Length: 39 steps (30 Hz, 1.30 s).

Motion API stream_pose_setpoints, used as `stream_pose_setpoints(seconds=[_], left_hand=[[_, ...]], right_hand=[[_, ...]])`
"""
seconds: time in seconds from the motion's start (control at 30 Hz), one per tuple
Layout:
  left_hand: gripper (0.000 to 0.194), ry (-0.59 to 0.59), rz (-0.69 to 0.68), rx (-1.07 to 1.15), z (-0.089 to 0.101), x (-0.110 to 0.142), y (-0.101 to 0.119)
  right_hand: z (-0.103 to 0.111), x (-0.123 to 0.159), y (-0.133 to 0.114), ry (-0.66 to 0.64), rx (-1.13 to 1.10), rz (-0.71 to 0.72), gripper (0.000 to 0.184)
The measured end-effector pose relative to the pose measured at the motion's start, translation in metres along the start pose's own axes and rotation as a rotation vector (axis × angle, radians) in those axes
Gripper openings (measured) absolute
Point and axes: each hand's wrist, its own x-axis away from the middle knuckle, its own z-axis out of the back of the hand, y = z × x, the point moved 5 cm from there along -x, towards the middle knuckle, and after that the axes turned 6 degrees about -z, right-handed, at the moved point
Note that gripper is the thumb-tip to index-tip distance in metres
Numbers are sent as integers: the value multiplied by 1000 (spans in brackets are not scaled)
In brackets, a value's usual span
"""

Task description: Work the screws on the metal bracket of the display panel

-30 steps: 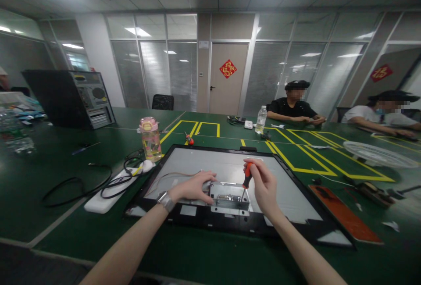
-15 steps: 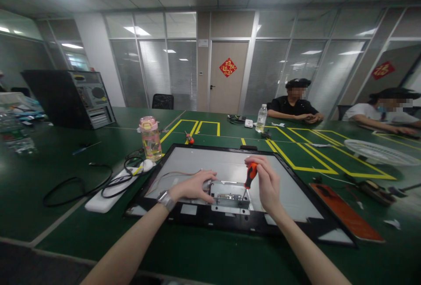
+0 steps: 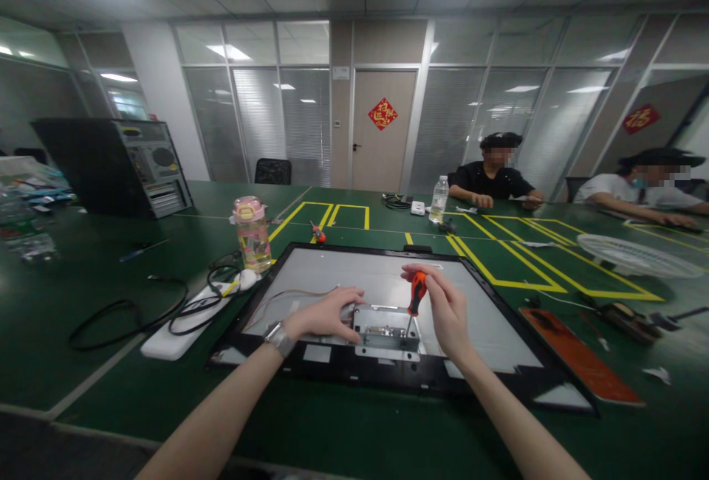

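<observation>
Two hands work over the metal bracket (image 3: 382, 353), which sits just below the middle of the frame on a flat grey panel (image 3: 487, 317) with a black border, laid on the green desk (image 3: 354, 432). The right hand (image 3: 446, 310) is curled around the red and black handle of a screwdriver (image 3: 417, 292), its thin shaft slanting down into the bracket's right end. The left hand (image 3: 332, 313) is spread, thumb apart from the fingers, at the bracket's left end; how firmly it presses, I cannot tell.

As to progress, the job looks partway through. The bracket is in place on the panel, lying level, and the screwdriver is brought to a spot at its right end. Whether a screw there is going in or coming out cannot be read, since the tip is too small to make out, and how many fixing points are finished is equally unclear. Thin wires (image 3: 299, 292) run loose across the panel's left part.

A second screwdriver (image 3: 317, 234) lies above the panel, left of the frame's middle, and an orange-brown board (image 3: 581, 357) rests at lower right, both apart from the hands.
</observation>
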Motion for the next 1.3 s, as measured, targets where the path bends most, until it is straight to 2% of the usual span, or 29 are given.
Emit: stream_pose_setpoints(seconds=[0.1, 0.27, 0.5, 0.6, 0.77, 0.93, 1.03, 1.2, 1.3], left_hand=[[77, -1, -4, -1, -1, 0, -1], [77, 10, -17, -6, -2, -1, -5], [76, 10, -16, -12, -2, -1, -5], [78, 5, -11, -15, -2, -1, -5], [79, 6, -10, -19, -1, -1, -3], [78, 1, 5, -2, 0, 0, 0], [78, 6, 3, 0, 0, 0, 1], [78, -3, 9, 12, 0, 0, 0], [79, -6, 15, 19, 0, 0, -1]], right_hand=[[-1, 0, -1, -19, 16, 8, 20], [3, -2, -2, 71, 109, 85, 10], [2, -1, 1, -15, 4, 24, 27], [0, 0, 3, -20, 66, 41, 25], [3, -1, -1, 71, 182, 140, 12], [5, 0, -2, 28, 96, 113, 27], [4, 0, 0, 20, 100, 90, 23], [4, 0, -4, 76, 189, 153, 14], [5, -1, -5, 46, 132, 134, 20]])
